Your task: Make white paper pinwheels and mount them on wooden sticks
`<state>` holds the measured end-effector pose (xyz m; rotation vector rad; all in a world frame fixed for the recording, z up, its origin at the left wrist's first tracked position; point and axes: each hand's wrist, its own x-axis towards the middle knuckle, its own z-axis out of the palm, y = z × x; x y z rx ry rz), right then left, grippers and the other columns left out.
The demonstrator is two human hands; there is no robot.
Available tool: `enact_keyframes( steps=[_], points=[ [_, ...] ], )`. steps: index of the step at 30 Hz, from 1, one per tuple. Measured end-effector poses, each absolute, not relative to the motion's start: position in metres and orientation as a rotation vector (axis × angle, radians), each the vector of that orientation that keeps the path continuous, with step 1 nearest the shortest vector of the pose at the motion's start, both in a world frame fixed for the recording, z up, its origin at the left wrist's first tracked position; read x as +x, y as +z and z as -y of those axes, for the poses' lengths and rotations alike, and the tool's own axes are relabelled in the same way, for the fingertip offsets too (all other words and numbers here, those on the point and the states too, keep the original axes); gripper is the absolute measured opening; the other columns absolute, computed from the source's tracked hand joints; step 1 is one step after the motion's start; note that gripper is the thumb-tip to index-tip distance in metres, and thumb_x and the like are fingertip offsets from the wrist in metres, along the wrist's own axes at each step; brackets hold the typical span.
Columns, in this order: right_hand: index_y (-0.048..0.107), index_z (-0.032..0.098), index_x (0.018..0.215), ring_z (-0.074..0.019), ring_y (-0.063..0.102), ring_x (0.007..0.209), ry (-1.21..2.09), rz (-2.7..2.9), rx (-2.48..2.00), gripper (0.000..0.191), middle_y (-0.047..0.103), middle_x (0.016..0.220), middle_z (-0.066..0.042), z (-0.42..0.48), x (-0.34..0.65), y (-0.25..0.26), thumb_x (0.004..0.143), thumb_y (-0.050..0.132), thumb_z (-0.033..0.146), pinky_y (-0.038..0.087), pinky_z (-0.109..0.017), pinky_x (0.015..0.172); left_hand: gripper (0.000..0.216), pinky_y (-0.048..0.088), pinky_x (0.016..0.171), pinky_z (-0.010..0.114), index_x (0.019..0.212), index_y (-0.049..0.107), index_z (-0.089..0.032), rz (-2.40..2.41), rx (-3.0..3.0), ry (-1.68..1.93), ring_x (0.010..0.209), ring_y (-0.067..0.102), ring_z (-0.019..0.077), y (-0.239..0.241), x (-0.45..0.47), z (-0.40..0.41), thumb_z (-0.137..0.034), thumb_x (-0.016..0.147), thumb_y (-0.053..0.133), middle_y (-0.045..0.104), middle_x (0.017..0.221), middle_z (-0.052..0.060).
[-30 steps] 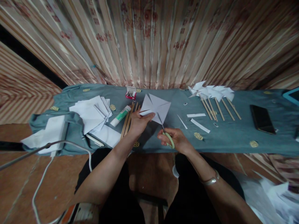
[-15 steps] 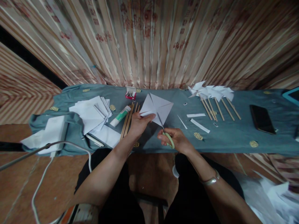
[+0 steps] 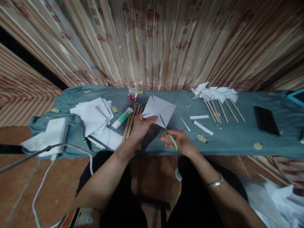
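Observation:
My left hand (image 3: 142, 124) pinches the left corner of a square white sheet of paper (image 3: 166, 109), thumb on top. The sheet is held above the cloth, turned like a diamond, with slits running from its corners toward the middle. Green-handled scissors (image 3: 173, 143) are in my right hand (image 3: 178, 141), their blades at the slit in the sheet's lower corner. Beside my left hand lie several wooden sticks (image 3: 130, 122) and a white and green glue tube (image 3: 122, 118). Thin paper strips (image 3: 203, 127) rest to the right of the sheet.
A stack of white paper (image 3: 91, 115) lies on the left, near a white power box (image 3: 54, 134) with a cable. At the back stands a small red box of metal pins (image 3: 132, 96). Paper pinwheels on sticks (image 3: 218, 94) and a black phone (image 3: 266, 121) are on the right.
Almost nothing differs. The sheet, both hands and the scissors stay in nearly the same place.

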<state>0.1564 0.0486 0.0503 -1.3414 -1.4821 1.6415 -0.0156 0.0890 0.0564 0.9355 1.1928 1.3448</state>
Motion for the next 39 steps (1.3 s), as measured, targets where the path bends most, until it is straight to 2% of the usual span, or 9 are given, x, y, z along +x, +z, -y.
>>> enact_keyframes(
  steps=[6,15,39],
  points=[
    [0.065,0.017,0.066,-0.0078,0.050,0.046,1.647,1.454,-1.336,0.048,0.058,0.052,0.003,-0.0492,0.1549,0.0513,0.060,0.081,0.062,0.038,-0.022,0.045,0.022,0.044,0.055,0.024,0.059,0.065,-0.014,-1.205,0.916,1.340,0.055,0.054,0.0110,0.0571,-0.0157,-0.0887,-0.028,0.055,0.081,0.061,0.057,-0.001],
    [0.068,0.017,0.069,-0.0080,0.051,0.048,1.612,1.487,-1.338,0.045,0.059,0.052,0.003,-0.0484,0.1567,0.0486,0.065,0.079,0.061,0.037,-0.021,0.046,0.022,0.044,0.055,0.025,0.061,0.066,-0.015,-1.197,0.911,1.354,0.056,0.054,0.0117,0.0539,-0.0150,-0.0894,-0.029,0.054,0.081,0.063,0.058,-0.001],
    [0.068,0.018,0.071,-0.0087,0.052,0.048,1.594,1.488,-1.328,0.045,0.059,0.053,0.003,-0.0482,0.1539,0.0480,0.067,0.078,0.062,0.039,-0.021,0.047,0.021,0.043,0.055,0.025,0.059,0.064,-0.016,-1.200,0.958,1.352,0.055,0.053,0.0113,0.0537,-0.0151,-0.0885,-0.028,0.056,0.081,0.061,0.057,-0.002]
  ],
)
